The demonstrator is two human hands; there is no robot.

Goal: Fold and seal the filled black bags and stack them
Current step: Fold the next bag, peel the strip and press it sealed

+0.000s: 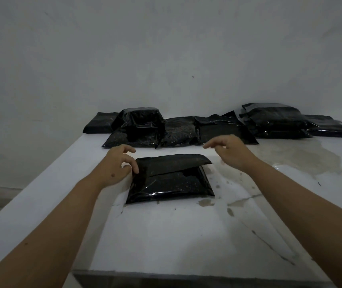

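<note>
Black bags (186, 129) behind folded bag (171, 179); stained table (249, 204).

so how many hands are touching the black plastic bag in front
1. The left hand touches the left edge of the near black plastic bag; the right hand hovers apart, beyond its flap.

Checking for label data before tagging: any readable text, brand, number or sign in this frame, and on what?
None readable.
Near black bag: glossy, no print shows.
Bags along the wall: plain black, no labels visible.
Stack at right: no text visible.
Table and wall: only stains and marks, no writing.
</note>
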